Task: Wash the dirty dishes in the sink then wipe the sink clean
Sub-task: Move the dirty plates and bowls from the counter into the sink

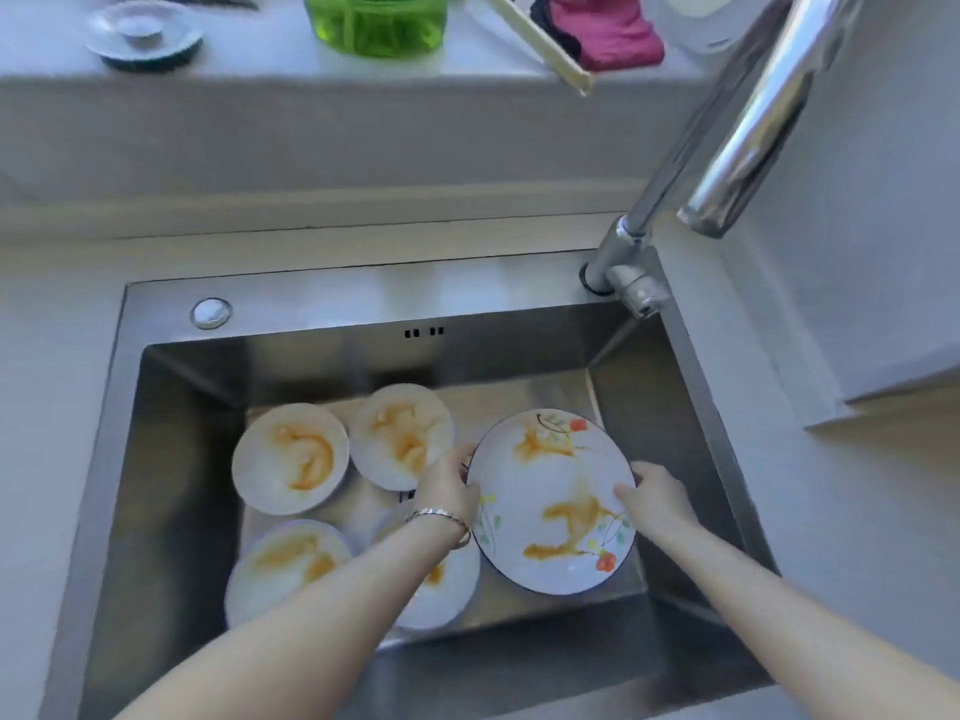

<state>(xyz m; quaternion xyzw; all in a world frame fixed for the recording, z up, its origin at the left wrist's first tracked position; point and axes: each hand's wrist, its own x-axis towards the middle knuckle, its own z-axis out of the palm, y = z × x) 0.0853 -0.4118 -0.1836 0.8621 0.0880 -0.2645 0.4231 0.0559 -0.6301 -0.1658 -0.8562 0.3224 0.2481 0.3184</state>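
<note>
Flowered plate (551, 504) stained orange, held tilted between both hands over sink (176, 459), left hand (448, 483) gripping left rim, right hand (655, 493) gripping right rim, four soiled dishes to the left

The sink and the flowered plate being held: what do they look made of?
The sink looks like brushed stainless steel: grey, with soft streaky reflections. The flowered plate looks like glazed ceramic, though melamine is possible: white, glossy, painted flowers, dark rim.

No writing, brand, number or sign could be read. The green bottle (376, 23) at twelve o'clock was too blurred, and the flowered plate (550, 501) carried only painted blossoms.
</note>
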